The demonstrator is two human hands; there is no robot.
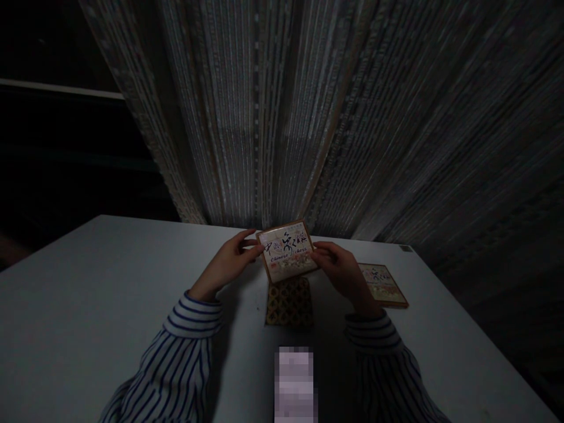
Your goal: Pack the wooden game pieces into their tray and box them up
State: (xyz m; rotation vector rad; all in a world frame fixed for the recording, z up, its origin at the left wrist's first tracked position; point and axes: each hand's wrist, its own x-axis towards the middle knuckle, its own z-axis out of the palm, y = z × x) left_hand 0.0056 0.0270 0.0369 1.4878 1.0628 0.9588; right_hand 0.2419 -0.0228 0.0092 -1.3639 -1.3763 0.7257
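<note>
A flat box printed "Chinese chess" is held tilted above the white table. On its left edge are the thumb and fingers of my left hand, closed on it. The right edge is gripped between the thumb and fingers of my right hand. Just below the box, a black and gold patterned case shows, its upper part partly covered by the box. A second, similar chess box lies flat to the right, partly hidden behind my right hand.
A pixelated upright rectangle is at the bottom middle. Behind the table's far edge hangs a striped curtain. A small label sits at the table's far right corner. The far left is very dark.
</note>
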